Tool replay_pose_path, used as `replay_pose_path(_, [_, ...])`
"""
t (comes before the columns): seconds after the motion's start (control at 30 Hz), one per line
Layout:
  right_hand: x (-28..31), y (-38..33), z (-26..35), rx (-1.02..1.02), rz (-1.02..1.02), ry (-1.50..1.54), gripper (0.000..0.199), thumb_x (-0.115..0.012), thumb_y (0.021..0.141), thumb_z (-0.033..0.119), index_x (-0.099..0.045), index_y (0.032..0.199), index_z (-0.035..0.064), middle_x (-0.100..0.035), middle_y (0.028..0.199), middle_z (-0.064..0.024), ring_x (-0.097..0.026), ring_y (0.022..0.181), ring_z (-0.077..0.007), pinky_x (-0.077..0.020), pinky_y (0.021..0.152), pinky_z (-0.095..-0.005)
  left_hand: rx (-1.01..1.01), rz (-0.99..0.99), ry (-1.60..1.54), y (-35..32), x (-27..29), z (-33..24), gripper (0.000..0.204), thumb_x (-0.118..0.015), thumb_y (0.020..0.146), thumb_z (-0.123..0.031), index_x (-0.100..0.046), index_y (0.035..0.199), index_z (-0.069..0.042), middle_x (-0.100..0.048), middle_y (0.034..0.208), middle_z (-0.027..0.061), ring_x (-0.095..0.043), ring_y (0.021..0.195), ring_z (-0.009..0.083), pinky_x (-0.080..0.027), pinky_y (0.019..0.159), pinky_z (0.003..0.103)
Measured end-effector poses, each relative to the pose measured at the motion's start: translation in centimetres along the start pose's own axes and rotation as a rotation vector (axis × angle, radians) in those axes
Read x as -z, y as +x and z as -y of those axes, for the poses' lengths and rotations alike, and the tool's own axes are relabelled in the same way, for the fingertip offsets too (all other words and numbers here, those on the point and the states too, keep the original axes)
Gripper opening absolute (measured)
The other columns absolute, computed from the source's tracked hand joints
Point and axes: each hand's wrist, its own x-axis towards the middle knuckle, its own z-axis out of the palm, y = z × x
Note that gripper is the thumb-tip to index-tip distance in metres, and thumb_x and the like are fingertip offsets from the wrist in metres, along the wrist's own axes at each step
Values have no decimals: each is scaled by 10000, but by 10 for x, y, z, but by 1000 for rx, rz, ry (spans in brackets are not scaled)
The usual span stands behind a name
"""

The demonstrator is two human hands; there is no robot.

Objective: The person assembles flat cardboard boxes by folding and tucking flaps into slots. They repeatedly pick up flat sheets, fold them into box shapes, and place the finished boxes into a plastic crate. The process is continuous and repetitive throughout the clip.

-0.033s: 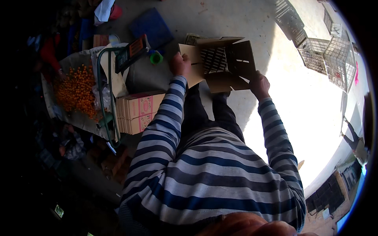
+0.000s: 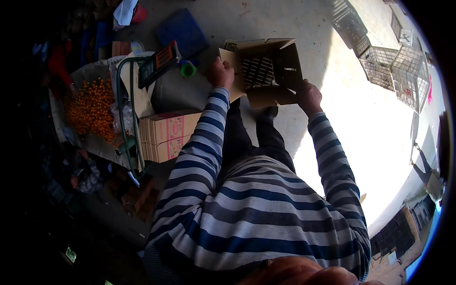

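Note:
In front of me I hold up a brown cardboard box (image 2: 270, 98), its flaps standing out around the opening. My left hand (image 2: 220, 74) is closed on the box's left flap. At the right near corner my right hand (image 2: 309, 98) grips the edge, fingers closed. Through the box a dark lattice (image 2: 258, 72) with pale gaps shows, perhaps a crate on the floor beneath. To the left of my legs stands a stack of flat folded cartons (image 2: 166, 135) with pink print.
Left of the cartons, orange fruit (image 2: 90, 107) is heaped on a sheet, with a person's red sleeve (image 2: 58, 67) beside it. A scale display (image 2: 159, 64) on a green frame, a green cup (image 2: 188, 70) and a blue mat (image 2: 182, 32) lie near. Plastic crates (image 2: 396, 71) stand far right.
My right hand has shifted slightly up and left, and my left hand a little to the right. The box looks narrower, with its right side and near flap drawn inward.

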Motion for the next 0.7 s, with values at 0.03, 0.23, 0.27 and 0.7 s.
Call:
replay_pose_path(0.03, [1, 9, 9, 39, 12, -36, 151, -583, 884, 175, -625, 984, 70, -712, 931, -180, -693, 911, -381, -554, 772, -475, 52, 116, 1, 7, 5, -16, 270, -579, 841, -152, -599, 1051, 16, -663, 997, 268, -639, 957, 446, -507, 828, 511])
replay_pose_path(0.23, [-56, 25, 35, 141, 205, -494, 466, -616, 888, 259, -517, 1184, -86, -732, 934, -168, -743, 841, -340, -578, 691, -489, -120, -221, -65, 6, -44, -43, 570, -602, 809, -66, -433, 1346, 21, -515, 1294, 281, -511, 1184, 454, -433, 1003, 507])
replay_pose_path(0.27, [-64, 25, 40, 102, 212, -490, 472, -602, 896, 278, -524, 1196, -78, -726, 964, -177, -739, 870, -340, -578, 726, -478, -244, -229, -20, -2, -47, -52, 607, -603, 793, -36, -406, 1364, 20, -473, 1317, 287, -482, 1194, 477, -401, 1025, 543])
replay_pose_path(0.7, [-51, 82, 12, 250, 482, 77, 432, -716, 855, 423, -657, 1094, 68, -700, 1033, -202, -675, 995, -355, -524, 854, -435, -565, -116, -291, -26, -52, -76, 281, -655, 813, -147, -582, 1069, -58, -530, 1166, 175, -486, 1130, 398, -418, 959, 517])
